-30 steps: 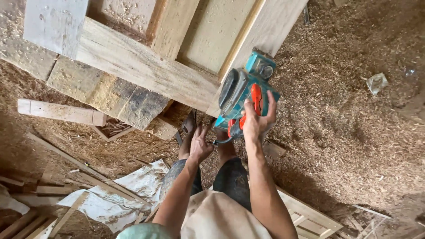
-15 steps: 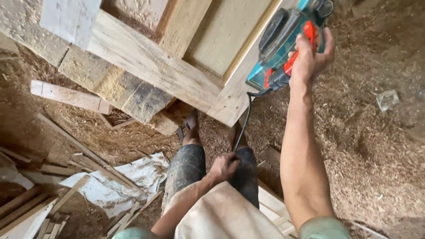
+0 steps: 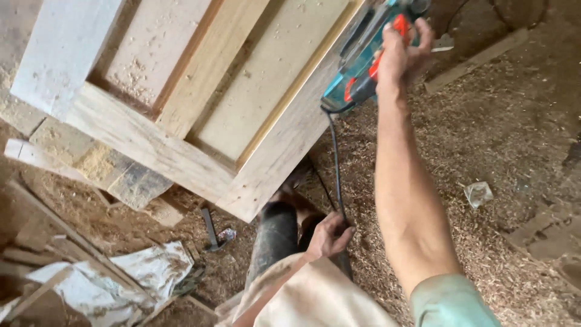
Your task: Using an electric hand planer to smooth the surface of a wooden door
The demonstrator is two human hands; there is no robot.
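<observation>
A teal electric planer (image 3: 370,51) with an orange-red handle sits tilted on the long edge of a pale wooden panelled door (image 3: 242,109), near the top of the view. Its black power cord (image 3: 334,163) hangs from the rear end, running down beside the door's corner.

Soft daylight — slight motion blur

Below the panelled wooden door (image 3: 200,115) I see a hammer (image 3: 211,230) on the sawdust-strewn floor (image 3: 502,139). Left of that hammer lies crumpled white sheeting (image 3: 145,272) (dusty), among loose wooden planks (image 3: 36,157).
</observation>
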